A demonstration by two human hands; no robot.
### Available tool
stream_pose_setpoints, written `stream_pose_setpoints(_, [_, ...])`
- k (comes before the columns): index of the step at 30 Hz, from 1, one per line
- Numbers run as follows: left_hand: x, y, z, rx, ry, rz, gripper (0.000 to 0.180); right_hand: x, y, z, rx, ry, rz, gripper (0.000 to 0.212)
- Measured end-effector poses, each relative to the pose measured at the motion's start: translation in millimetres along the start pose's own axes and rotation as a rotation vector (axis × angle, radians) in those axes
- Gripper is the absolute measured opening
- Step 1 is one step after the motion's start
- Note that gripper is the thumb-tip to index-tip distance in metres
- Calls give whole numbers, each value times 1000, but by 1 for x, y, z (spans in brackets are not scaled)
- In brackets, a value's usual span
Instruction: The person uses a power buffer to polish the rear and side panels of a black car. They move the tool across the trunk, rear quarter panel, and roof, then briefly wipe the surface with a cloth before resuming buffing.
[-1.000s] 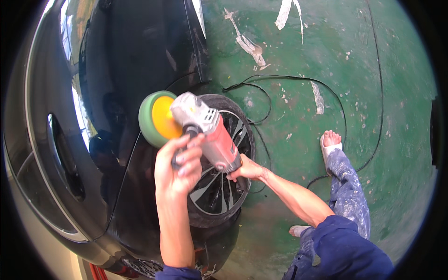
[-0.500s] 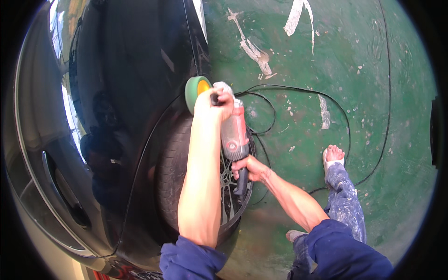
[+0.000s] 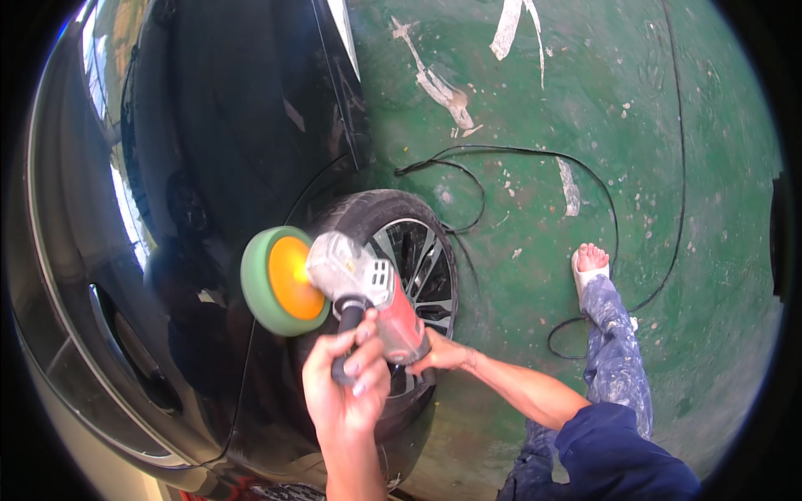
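Evidently mid-job: polisher (image 3: 399, 321) beside wheel (image 3: 363, 206), green pad (image 3: 257, 288) at black car panel (image 3: 230, 125), contact or small gap, cannot tell. Left hand (image 3: 347, 392) has fingers curled round side handle (image 3: 352, 316); right hand (image 3: 443, 354) grips rear end, some fingers hidden. Panel shines, so finished and remaining patches look alike; work seems unfinished, tool being in both hands.

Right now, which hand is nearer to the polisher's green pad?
Left. The left hand holds the black side handle, just below and right of the green pad in the picture. The right hand is farther off, at the rear of the red polisher.
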State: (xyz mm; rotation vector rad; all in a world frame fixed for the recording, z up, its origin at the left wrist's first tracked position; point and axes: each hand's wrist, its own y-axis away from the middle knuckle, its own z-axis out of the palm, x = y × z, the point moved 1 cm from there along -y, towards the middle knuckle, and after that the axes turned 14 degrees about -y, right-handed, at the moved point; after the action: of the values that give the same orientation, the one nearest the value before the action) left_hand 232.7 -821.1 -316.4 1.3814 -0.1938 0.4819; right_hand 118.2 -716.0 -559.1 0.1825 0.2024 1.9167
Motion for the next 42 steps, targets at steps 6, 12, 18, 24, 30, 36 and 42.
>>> stream_pose_setpoints(6, [26,-152,26,-33,22,-134,23,-70,-23,-57,185,-197,61,29])
stream_pose_setpoints(12, [59,-257,66,-61,57,-196,18,-122,-53,-76,222,-298,91,9])
stream_pose_setpoints(18, [54,-154,39,-209,186,-248,8,-99,-37,-48,163,-112,-76,17])
stream_pose_setpoints(24, [33,51,-55,-441,94,-152,49,-43,11,30,41,409,-220,25])
stream_pose_setpoints(30, [-5,152,-145,-330,104,-70,57,30,68,48,11,657,-305,33])
stream_pose_setpoints(36, [-69,229,-257,-309,107,-81,59,96,132,52,-63,829,-243,19])
stream_pose_setpoints(42, [-111,311,-321,51,-168,-89,41,151,168,60,-35,946,-135,30])
